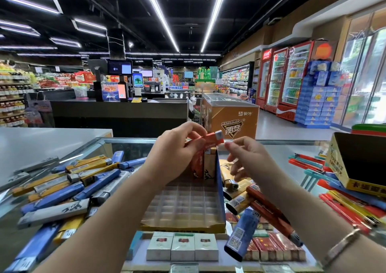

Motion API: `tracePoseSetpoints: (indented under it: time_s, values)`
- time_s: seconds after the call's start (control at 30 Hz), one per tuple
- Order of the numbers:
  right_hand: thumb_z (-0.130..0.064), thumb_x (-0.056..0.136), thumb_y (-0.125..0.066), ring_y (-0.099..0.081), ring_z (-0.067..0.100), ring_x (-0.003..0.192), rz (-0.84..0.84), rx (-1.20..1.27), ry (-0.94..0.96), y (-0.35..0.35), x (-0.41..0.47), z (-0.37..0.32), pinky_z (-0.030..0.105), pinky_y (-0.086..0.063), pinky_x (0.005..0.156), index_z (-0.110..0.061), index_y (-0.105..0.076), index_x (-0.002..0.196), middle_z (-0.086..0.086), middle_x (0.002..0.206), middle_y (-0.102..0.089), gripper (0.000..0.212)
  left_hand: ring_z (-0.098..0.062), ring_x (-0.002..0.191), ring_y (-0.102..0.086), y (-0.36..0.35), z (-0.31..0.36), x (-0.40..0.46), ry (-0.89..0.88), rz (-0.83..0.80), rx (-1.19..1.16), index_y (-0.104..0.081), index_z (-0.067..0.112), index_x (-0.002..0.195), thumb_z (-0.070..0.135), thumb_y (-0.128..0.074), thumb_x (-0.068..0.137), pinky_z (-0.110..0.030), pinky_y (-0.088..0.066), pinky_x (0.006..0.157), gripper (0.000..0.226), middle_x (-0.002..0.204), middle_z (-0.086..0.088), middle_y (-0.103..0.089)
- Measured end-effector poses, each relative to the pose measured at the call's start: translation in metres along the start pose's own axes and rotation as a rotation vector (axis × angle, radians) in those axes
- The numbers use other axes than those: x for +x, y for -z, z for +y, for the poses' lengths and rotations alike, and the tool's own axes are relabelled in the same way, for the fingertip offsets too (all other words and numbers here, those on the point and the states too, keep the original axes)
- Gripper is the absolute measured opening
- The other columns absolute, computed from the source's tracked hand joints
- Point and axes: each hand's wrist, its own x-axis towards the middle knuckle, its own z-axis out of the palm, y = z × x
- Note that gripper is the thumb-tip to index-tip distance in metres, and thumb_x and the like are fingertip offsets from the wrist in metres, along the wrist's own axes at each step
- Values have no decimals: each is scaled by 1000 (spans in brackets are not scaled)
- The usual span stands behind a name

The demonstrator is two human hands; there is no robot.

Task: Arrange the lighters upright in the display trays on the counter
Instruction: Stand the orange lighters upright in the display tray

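Holding the orange lighter sideways above the display tray, your left hand pinches it; right hand fingers hang loose beside its metal end.

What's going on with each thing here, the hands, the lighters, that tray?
Left hand: grips an orange lighter, tilted above the tray.
Right hand: empty, fingers loosely curled.
Display tray: mostly empty; a few lighters upright at its far end.
Loose lighters: lying flat in a heap.
Second tray: looks empty.
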Motion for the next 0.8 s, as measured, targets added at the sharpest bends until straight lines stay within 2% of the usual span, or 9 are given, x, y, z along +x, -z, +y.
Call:
tracePoseSetpoints:
  time_s: [0.1, 0.2, 0.27, 0.37, 0.47, 0.57, 0.7, 0.8]
  values:
    - [-27, 86, -65, -58, 9, 55, -107, -251, -2, -5, 1, 7, 20, -46, 46, -19, -48, 110, 8, 89, -58, 30, -9, 77, -66, 5, -4, 2, 127, -31, -159, -47, 29, 122, 13, -53, 92, -35, -55, 78, 34, 93, 10, -61]
    - [-16, 85, -66, -54, 5, 44, -157, -241, 27, -5, 1, 7, 19, -42, 41, -16, -49, 122, -2, 65, -62, 41, -7, 80, -66, 9, -4, 4, 166, -66, -239, -40, 25, 132, 6, -49, 93, -27, -54, 79, 44, 99, 7, -56]
    - [-11, 85, -64, -51, 4, 39, -172, -233, 48, -4, 1, 8, 16, -39, 38, -13, -50, 123, -6, 49, -60, 41, -10, 85, -66, 13, -5, 2, 171, -72, -290, -46, 32, 119, 2, -48, 92, -33, -54, 82, 41, 98, 4, -55]
    - [-8, 86, -61, -49, 3, 37, -172, -237, 71, -5, 0, 7, 15, -38, 37, -14, -51, 122, -6, 45, -58, 38, -15, 94, -61, 19, -10, -7, 194, -98, -306, -49, 43, 103, 1, -49, 91, -34, -53, 84, 44, 99, 4, -56]
    - [-8, 87, -59, -50, 3, 38, -172, -247, 72, -5, 0, 7, 14, -38, 37, -16, -52, 122, -7, 45, -58, 36, -11, 94, -61, 19, -13, -17, 230, -151, -377, -49, 36, 103, -2, -48, 91, -29, -55, 80, 40, 102, 1, -60]
    - [-9, 88, -58, -50, 3, 38, -174, -248, 52, -6, 1, 8, 16, -38, 37, -15, -51, 125, -9, 47, -61, 38, -9, 87, -63, 12, -12, -21, 214, -154, -405, -47, 33, 104, -3, -50, 90, -21, -54, 70, 39, 98, -2, -61]
    - [-9, 89, -57, -51, 3, 37, -177, -256, 44, -6, 2, 9, 16, -38, 36, -13, -48, 128, -12, 49, -62, 41, -6, 87, -65, 7, -11, -22, 149, -150, -357, -53, 34, 101, -1, -57, 87, -21, -54, 69, 38, 93, 1, -63]
    - [-8, 89, -56, -51, 4, 37, -174, -254, 51, -6, 2, 9, 16, -39, 36, -13, -48, 129, -10, 50, -63, 41, -7, 84, -66, 4, -14, -21, 165, -77, -318, -57, 31, 92, 2, -65, 82, -23, -56, 66, 31, 90, 1, -63]
